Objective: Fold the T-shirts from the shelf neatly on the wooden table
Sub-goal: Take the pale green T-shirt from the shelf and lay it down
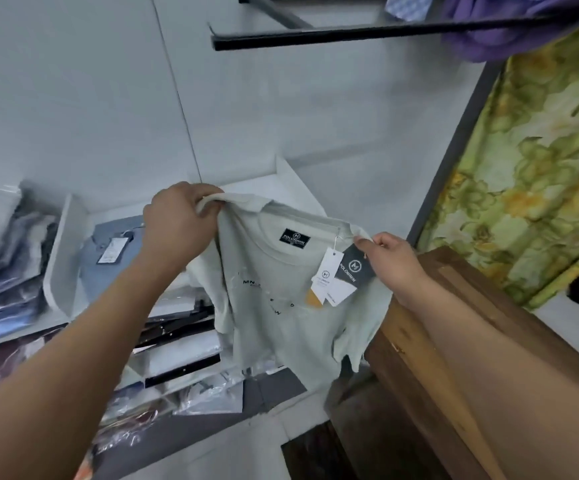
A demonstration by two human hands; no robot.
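Note:
A pale grey-green T-shirt (281,327) hangs in the air in front of the white shelf (70,237), its printed front toward me and paper tags (341,275) dangling at the collar. My left hand (180,223) grips its left shoulder, fingers curled round the fabric. My right hand (399,261) pinches the right shoulder beside the dark tag. The wooden table (461,299) lies at the right, under my right forearm, and the shirt's lower edge hangs next to its corner.
On the shelf lie a folded blue shirt (108,251) and stacks of bagged garments (7,258), with more bagged packs (180,362) lower down. A black rail (350,32) crosses overhead with purple clothing (509,36). A green floral curtain (537,168) hangs at right.

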